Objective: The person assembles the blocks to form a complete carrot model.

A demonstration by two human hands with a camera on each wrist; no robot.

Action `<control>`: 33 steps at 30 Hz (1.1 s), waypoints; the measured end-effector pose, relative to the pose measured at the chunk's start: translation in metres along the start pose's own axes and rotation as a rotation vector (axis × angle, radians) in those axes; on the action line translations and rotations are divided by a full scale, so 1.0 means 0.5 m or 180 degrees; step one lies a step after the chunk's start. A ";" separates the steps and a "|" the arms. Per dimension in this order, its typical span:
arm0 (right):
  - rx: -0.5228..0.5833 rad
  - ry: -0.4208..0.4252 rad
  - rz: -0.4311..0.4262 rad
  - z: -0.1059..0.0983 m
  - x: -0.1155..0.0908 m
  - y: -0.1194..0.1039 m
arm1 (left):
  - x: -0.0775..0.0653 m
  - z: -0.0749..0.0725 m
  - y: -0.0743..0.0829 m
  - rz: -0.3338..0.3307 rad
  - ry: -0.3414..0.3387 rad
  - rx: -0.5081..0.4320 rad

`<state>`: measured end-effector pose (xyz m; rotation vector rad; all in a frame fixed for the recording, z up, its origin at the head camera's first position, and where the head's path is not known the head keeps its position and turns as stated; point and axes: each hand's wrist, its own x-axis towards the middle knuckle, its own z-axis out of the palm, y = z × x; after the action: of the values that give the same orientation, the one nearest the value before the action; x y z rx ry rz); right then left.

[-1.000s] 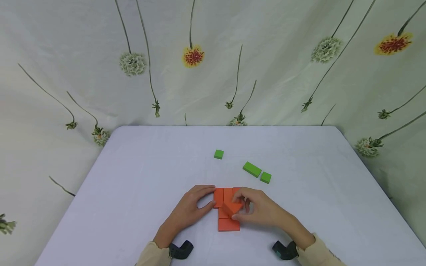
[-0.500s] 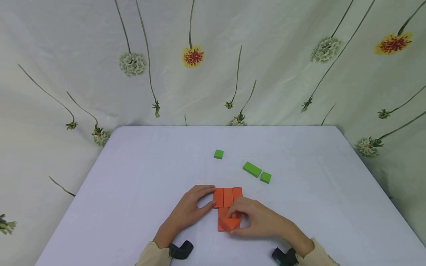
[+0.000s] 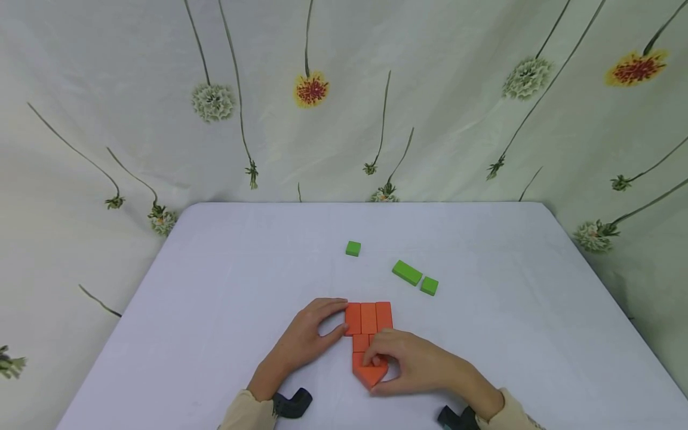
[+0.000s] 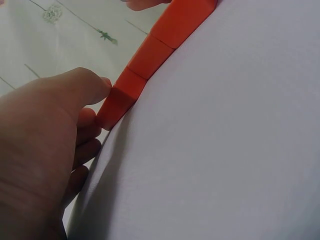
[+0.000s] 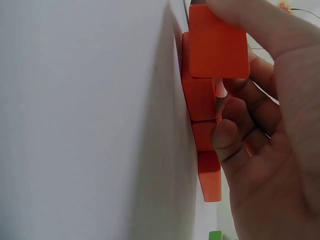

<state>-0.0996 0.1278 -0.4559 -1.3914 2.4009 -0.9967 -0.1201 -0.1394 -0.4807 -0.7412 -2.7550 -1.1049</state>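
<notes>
Several orange blocks (image 3: 368, 316) lie flat together in a T-like shape near the middle front of the table. My left hand (image 3: 303, 334) rests at the shape's left side, with thumb and fingertips touching the end block (image 4: 120, 102); its fingers are fairly straight. At the near end, my right hand (image 3: 416, 361) pinches an orange triangular block (image 3: 371, 375) between thumb and fingers, its point facing me. From the right wrist, a square face of the triangular block (image 5: 219, 47) appears slightly above the row. My right fingers hide part of the lower stem.
Beyond the orange shape lie a small green block (image 3: 353, 248), a longer green block (image 3: 407, 273) and another small green block (image 3: 429, 285). The white table (image 3: 258, 257) ends at a flower-printed cloth (image 3: 441, 119).
My right hand has brought the triangular block toward me, from above the middle of the shape to its near end, turning it point-first toward me. My left hand has stayed put.
</notes>
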 end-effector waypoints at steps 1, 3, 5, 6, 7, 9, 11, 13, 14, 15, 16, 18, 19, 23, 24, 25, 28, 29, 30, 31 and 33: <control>-0.0019 -0.0013 0.0022 0.000 0.000 0.000 | 0.000 0.000 0.000 0.0004 0.0000 -0.0001; -0.0033 -0.0045 0.0066 0.001 0.001 0.000 | 0.000 -0.001 0.000 0.0000 -0.0003 -0.0010; -0.0034 -0.0075 0.0099 0.002 0.001 -0.001 | 0.000 0.000 0.000 0.0001 -0.0003 -0.0005; -0.0026 -0.0089 0.0109 0.002 0.001 -0.001 | -0.001 0.000 0.000 -0.0001 -0.0002 -0.0009; -0.0025 -0.0099 0.0116 0.002 0.001 -0.001 | -0.001 0.001 0.000 0.0001 0.0001 -0.0008; -0.0038 -0.0111 0.0116 0.003 0.001 -0.002 | 0.000 0.002 -0.001 0.0014 0.0008 -0.0008; -0.0045 -0.0122 0.0126 0.003 0.001 -0.002 | 0.000 0.003 -0.002 0.0023 0.0012 -0.0010; -0.0045 -0.0138 0.0155 0.003 0.002 -0.003 | 0.000 0.004 -0.004 0.0031 0.0015 -0.0010; -0.0048 -0.0142 0.0166 0.003 0.003 -0.003 | 0.001 0.004 -0.004 0.0032 0.0013 -0.0014; -0.0044 -0.0152 0.0186 0.003 0.003 -0.002 | 0.001 0.003 -0.003 0.0024 0.0008 -0.0018; -0.0046 -0.0158 0.0203 0.004 0.003 -0.002 | 0.001 0.003 -0.003 0.0015 0.0003 -0.0021; -0.0046 -0.0168 0.0228 0.005 0.004 -0.001 | 0.001 0.003 -0.003 0.0007 0.0001 -0.0016; -0.0060 -0.0163 0.0221 0.005 0.004 0.000 | 0.001 0.003 -0.003 -0.0003 -0.0004 -0.0021; -0.0098 -0.0142 0.0182 0.006 0.004 0.001 | 0.001 0.002 -0.002 -0.0027 0.0000 -0.0025; -0.0103 -0.0138 0.0173 0.006 0.004 0.001 | 0.001 0.002 -0.002 -0.0028 0.0004 -0.0021; -0.0110 -0.0135 0.0158 0.005 0.003 0.001 | 0.000 0.002 -0.001 -0.0030 0.0006 -0.0027; -0.0098 -0.0144 0.0160 0.003 0.002 0.000 | 0.000 0.002 -0.002 -0.0026 0.0008 -0.0037; -0.0090 -0.0147 0.0163 0.001 0.001 0.000 | 0.000 0.002 -0.002 -0.0022 0.0013 -0.0036; -0.0075 -0.0147 0.0176 0.000 0.000 0.000 | 0.000 0.002 -0.002 -0.0021 0.0013 -0.0037; -0.0063 -0.0139 0.0185 -0.003 -0.002 -0.001 | 0.000 0.002 -0.001 -0.0024 0.0010 -0.0048; -0.0033 -0.0113 0.0223 -0.008 -0.005 -0.001 | 0.001 0.002 -0.001 -0.0026 0.0007 -0.0055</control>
<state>-0.0998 0.1312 -0.4531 -1.3074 2.4148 -0.9358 -0.1204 -0.1390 -0.4815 -0.7309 -2.7527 -1.1319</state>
